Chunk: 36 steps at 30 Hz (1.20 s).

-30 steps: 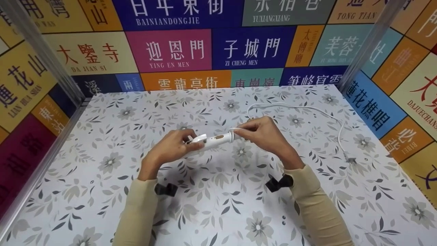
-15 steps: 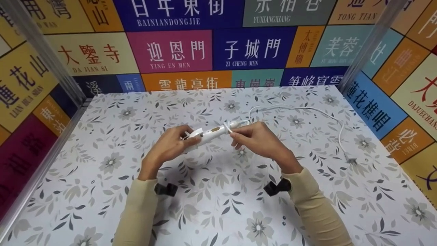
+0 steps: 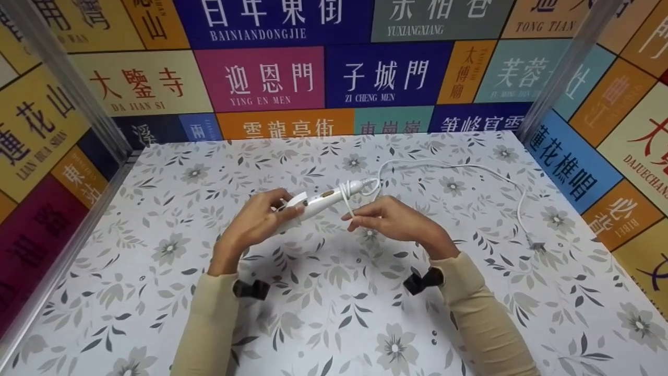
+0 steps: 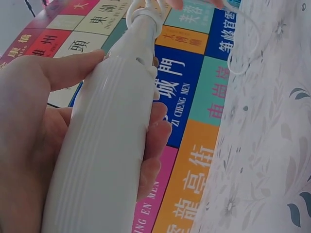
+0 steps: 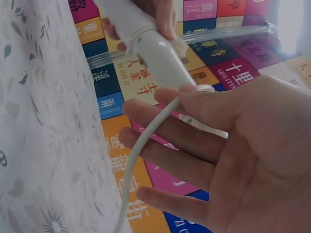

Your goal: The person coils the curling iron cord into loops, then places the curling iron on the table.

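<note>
My left hand [image 3: 255, 216] grips a white curling iron [image 3: 314, 206] by its thick end, the handle pointing up and right. In the left wrist view, the thumb lies along one side of the ribbed white body [image 4: 102, 145] and the fingers curl round the other. A gold-coloured panel [image 3: 327, 194] shows on the handle. The white power cord [image 3: 346, 203] loops round the handle near its tail end. My right hand [image 3: 399, 222], just below and right of that loop, pinches the cord between thumb and index finger; its other fingers are spread in the right wrist view.
The rest of the cord [image 3: 469, 166] runs across the table to the right, ending in a plug [image 3: 536, 244]. A floral cloth covers the table [image 3: 334, 313]. Panels with coloured lettering [image 3: 386, 73] wall in the back and both sides.
The right hand has brought the cord round the handle and down towards the front, leaving a wrap there. The left hand has kept its hold, with the iron tilted slightly more upward.
</note>
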Motion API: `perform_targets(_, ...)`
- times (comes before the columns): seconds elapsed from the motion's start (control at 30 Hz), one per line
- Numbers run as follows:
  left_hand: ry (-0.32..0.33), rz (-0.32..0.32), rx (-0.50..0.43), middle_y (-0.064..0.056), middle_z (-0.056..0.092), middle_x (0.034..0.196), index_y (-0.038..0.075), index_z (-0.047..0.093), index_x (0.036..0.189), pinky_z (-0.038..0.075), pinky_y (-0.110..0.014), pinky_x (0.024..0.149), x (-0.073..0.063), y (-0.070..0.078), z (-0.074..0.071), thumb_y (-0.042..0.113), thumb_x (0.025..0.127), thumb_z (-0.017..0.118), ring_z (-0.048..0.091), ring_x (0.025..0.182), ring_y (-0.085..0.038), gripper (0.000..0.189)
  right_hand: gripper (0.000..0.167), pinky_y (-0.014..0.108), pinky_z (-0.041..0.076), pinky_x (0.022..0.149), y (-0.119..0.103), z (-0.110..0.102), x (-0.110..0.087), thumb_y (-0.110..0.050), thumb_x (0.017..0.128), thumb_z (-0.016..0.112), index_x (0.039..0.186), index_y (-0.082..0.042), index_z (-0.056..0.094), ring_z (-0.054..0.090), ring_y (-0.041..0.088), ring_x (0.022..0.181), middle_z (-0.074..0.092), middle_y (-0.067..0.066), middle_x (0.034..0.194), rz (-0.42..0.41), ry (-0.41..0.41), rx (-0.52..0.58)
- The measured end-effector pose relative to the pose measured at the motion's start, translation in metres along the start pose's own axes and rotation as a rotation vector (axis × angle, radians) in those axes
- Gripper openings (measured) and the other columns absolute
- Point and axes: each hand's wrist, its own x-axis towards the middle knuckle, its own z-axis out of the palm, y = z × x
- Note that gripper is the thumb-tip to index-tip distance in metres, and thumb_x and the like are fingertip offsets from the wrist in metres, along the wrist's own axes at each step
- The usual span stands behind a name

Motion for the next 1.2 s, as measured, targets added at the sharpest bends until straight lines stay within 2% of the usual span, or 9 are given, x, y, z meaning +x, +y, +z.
perform_targets(0.2,-0.021,0.008,-0.01,-0.01,0.072,0.107,0.015,0.069,0.103,0.051,-0.039,0.081,0.0,0.0,0.001,0.043,0.095,0.062,0.064,0.094,-0.025,0.03,0.029,0.048,0.052,0.1,0.019,0.0,0.005,-0.023,0.103,0.056,0.115,-0.006,0.075,0.066,0.029,0.119,0.07,0.011,0.127,-0.003,-0.046,0.044)
perform_targets(0.37,-0.061,0.022,-0.025,-0.007,0.072,0.108,0.017,0.069,0.104,0.052,-0.039,0.082,-0.002,-0.001,0.0,0.046,0.095,0.062,0.065,0.096,-0.024,0.031,0.036,0.046,0.051,0.101,0.028,0.003,0.008,-0.03,0.105,0.052,0.117,-0.003,0.073,0.066,0.031,0.118,0.072,0.009,0.124,0.034,-0.087,-0.015)
perform_targets(0.43,-0.072,0.029,-0.029,-0.007,0.071,0.108,0.019,0.069,0.104,0.052,-0.039,0.082,-0.002,-0.001,0.0,0.046,0.095,0.061,0.065,0.096,-0.024,0.03,0.035,0.044,0.052,0.097,0.029,0.004,0.009,-0.031,0.104,0.055,0.115,-0.003,0.074,0.067,0.032,0.114,0.074,0.008,0.118,0.067,-0.069,-0.025)
perform_targets(0.53,-0.086,0.041,-0.037,-0.006,0.07,0.107,0.02,0.07,0.103,0.052,-0.039,0.082,-0.003,0.0,-0.001,0.046,0.095,0.061,0.065,0.095,-0.024,0.029,0.027,0.045,0.054,0.088,0.032,0.007,0.011,-0.025,0.1,0.062,0.11,-0.003,0.073,0.069,0.037,0.105,0.076,0.014,0.106,0.116,-0.013,0.035)
perform_targets(0.67,-0.103,0.064,-0.045,-0.006,0.07,0.105,0.02,0.071,0.101,0.052,-0.038,0.081,-0.004,0.0,-0.001,0.045,0.094,0.063,0.065,0.093,-0.024,0.027,0.017,0.046,0.055,0.077,0.037,0.009,0.014,-0.015,0.094,0.07,0.107,-0.005,0.069,0.069,0.04,0.09,0.074,0.023,0.096,0.117,0.056,0.105)
perform_targets(0.8,-0.128,0.074,-0.057,-0.006,0.071,0.102,0.02,0.071,0.099,0.051,-0.038,0.081,-0.004,0.001,0.001,0.042,0.093,0.066,0.064,0.091,-0.025,0.023,0.018,0.037,0.054,0.072,0.04,0.009,0.014,-0.02,0.089,0.076,0.103,-0.01,0.072,0.068,0.029,0.078,0.073,0.015,0.085,0.126,0.102,0.055)
perform_targets(0.93,-0.159,0.085,-0.058,-0.005,0.071,0.099,0.02,0.072,0.099,0.051,-0.037,0.08,-0.004,0.001,0.002,0.04,0.093,0.066,0.063,0.089,-0.023,0.022,0.016,0.026,0.051,0.067,0.042,0.007,0.013,-0.021,0.085,0.081,0.094,-0.009,0.076,0.067,0.021,0.073,0.075,0.008,0.083,0.122,0.152,-0.019)
perform_targets(1.07,-0.196,0.108,-0.042,-0.004,0.071,0.097,0.02,0.072,0.099,0.051,-0.036,0.078,-0.004,0.0,0.004,0.04,0.093,0.066,0.062,0.085,-0.02,0.021,0.004,0.025,0.045,0.064,0.042,0.004,0.014,-0.001,0.084,0.071,0.085,-0.001,0.075,0.058,0.017,0.066,0.073,0.014,0.079,0.062,0.17,-0.099)
perform_targets(1.2,-0.224,0.128,-0.03,-0.003,0.07,0.093,0.019,0.073,0.098,0.05,-0.034,0.074,-0.002,-0.001,0.007,0.038,0.092,0.067,0.061,0.08,-0.018,0.021,0.015,0.025,0.043,0.065,0.04,0.001,0.015,0.006,0.08,0.064,0.086,-0.002,0.076,0.053,0.01,0.066,0.072,0.01,0.079,0.104,0.212,-0.08)
